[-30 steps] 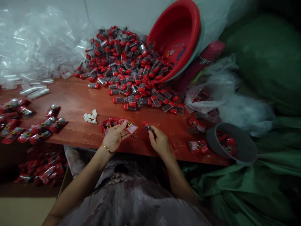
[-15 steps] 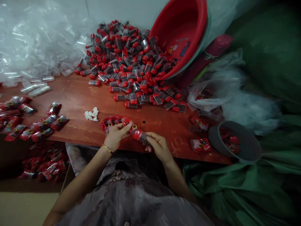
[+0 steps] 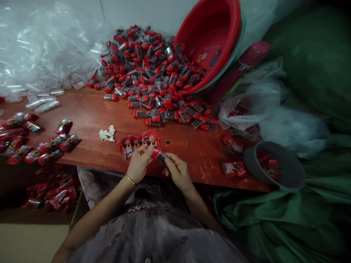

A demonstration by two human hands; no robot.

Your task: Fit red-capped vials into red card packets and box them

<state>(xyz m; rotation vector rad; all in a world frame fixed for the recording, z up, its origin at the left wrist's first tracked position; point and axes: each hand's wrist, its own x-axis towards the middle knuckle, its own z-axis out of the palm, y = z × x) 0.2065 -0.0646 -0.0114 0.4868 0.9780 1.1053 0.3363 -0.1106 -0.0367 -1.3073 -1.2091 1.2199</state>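
Just above the table's front edge, both hands hold one small red-ended clear tube with dark contents. My left hand is closed around its red end, thumb on top. My right hand pinches the dark end between thumb and fingers. Whether a printed wrapper covers the tube is hard to see, since the fingers hide part of it. Right behind my left hand lies a fanned stack of red printed packets. A small cluster of white pieces lies left of the stack.
A big heap of red-capped tubes covers the table's back, against a tilted red basin. Clear empty tubes pile up back left. Filled red packets lie left, more in a box below. A grey bowl stands right.
My hands have drawn closer together: the left shifted right, the right shifted left, with the tube between them. More of the fanned packets shows behind my left hand.
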